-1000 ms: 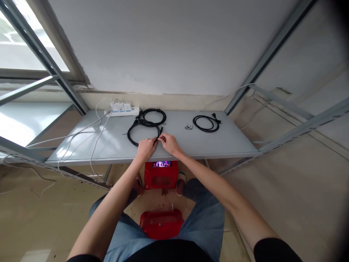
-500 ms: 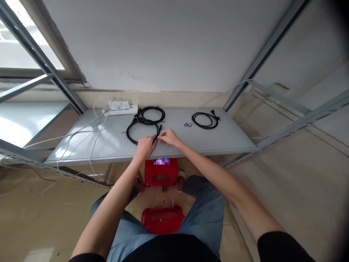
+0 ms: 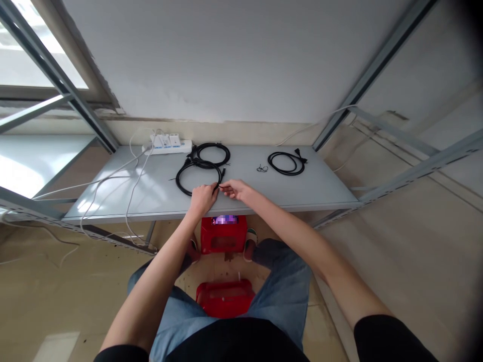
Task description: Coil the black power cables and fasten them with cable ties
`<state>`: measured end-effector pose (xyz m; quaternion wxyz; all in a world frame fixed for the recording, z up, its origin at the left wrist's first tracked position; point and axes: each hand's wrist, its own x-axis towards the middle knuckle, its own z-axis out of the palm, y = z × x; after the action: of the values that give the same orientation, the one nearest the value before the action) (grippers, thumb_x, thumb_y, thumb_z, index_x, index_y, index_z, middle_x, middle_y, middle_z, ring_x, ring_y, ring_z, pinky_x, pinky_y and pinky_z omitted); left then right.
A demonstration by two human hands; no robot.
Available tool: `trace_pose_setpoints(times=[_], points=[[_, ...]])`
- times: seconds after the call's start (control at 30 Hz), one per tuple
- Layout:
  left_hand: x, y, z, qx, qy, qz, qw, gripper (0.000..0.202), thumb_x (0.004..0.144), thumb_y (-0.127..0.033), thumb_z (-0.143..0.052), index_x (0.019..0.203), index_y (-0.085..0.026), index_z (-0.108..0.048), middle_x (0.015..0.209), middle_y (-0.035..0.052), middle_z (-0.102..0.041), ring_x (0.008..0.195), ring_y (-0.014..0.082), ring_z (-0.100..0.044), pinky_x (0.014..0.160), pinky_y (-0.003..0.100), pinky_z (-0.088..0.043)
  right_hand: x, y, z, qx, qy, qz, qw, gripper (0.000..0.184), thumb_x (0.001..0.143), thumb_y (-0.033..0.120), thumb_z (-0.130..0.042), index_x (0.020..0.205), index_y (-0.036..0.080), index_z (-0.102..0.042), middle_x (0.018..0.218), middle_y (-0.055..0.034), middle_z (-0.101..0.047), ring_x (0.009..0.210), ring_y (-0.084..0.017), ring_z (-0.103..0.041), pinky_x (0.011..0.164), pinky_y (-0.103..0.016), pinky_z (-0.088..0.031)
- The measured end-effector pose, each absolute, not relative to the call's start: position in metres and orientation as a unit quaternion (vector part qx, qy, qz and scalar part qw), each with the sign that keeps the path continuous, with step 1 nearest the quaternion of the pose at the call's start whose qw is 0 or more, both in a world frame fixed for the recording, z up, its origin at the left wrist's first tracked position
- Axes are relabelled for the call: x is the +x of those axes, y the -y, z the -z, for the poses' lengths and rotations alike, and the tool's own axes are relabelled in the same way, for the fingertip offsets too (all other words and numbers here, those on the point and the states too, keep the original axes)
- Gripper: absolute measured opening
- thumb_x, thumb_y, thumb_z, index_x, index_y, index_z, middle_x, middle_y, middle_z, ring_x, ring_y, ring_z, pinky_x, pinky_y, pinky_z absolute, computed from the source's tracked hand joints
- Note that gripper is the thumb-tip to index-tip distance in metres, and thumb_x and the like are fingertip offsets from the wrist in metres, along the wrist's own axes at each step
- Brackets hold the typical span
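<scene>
A coiled black cable point(image 3: 180, 184) lies on the grey shelf near its front edge. My left hand point(image 3: 203, 199) is closed on the front right part of this coil. To its right, my right hand point(image 3: 234, 189) pinches a thin dark strand at the cable, probably a twist tie; the strand is too small to see well. Just above my fingers, one plug end of the cable sticks up. Behind this coil, and touching it, lies another coiled black cable point(image 3: 229, 153).
A third black cable coil point(image 3: 287, 174) lies at the right, with loose black ties point(image 3: 261, 169) beside it. A white power strip point(image 3: 181, 147) with chargers stands at the back left, trailing white cords point(image 3: 132, 201). Metal posts flank the shelf point(image 3: 249, 199). A red stool point(image 3: 224, 246) stands underneath.
My right hand has shifted slightly right, and its fingers have turned and drawn a little away from my left hand. The left hand keeps its hold. The view has tilted slightly.
</scene>
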<state>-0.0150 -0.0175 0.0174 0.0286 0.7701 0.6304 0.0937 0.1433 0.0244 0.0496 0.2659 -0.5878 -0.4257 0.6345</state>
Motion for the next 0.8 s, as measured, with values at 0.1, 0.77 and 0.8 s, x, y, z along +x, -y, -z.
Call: trace_pose_setpoints(times=[0.1, 0.77, 0.8], points=[[-0.015, 0.017, -0.017, 0.768, -0.633, -0.095, 0.034, 0.046, 0.111, -0.043, -0.037, 0.133, -0.024, -0.072, 0.111, 0.0179, -0.080, 0.103, 0.0348, -0.076, 0.085, 0.038, -0.048, 0.143, -0.019, -0.047, -0.586, 0.382, -0.658, 0.278, 0.020, 0.091, 0.019, -0.080, 0.079, 0.015, -0.064, 0.063, -0.0022, -0.070, 0.047, -0.007, -0.057, 0.039, -0.017, -0.029], [-0.014, 0.015, -0.014, 0.769, -0.632, -0.097, 0.028, 0.050, 0.112, -0.048, -0.036, 0.136, -0.024, -0.073, 0.111, 0.0178, -0.081, 0.104, 0.0358, -0.076, 0.085, 0.039, -0.048, 0.161, -0.018, -0.055, -0.407, 0.910, -0.043, 0.063, 0.025, 0.100, 0.006, -0.054, 0.105, 0.013, -0.077, 0.117, -0.0160, -0.076, 0.098, -0.024, -0.068, 0.073, -0.032, -0.040], [-0.014, 0.016, -0.015, 0.769, -0.631, -0.097, 0.028, 0.050, 0.111, -0.047, -0.036, 0.136, -0.024, -0.073, 0.111, 0.0176, -0.081, 0.104, 0.0355, -0.075, 0.084, 0.038, -0.048, 0.160, -0.020, -0.054, -0.420, 0.902, -0.064, 0.075, 0.024, 0.099, 0.006, -0.054, 0.100, 0.014, -0.077, 0.112, -0.0151, -0.077, 0.095, -0.023, -0.068, 0.073, -0.031, -0.039]])
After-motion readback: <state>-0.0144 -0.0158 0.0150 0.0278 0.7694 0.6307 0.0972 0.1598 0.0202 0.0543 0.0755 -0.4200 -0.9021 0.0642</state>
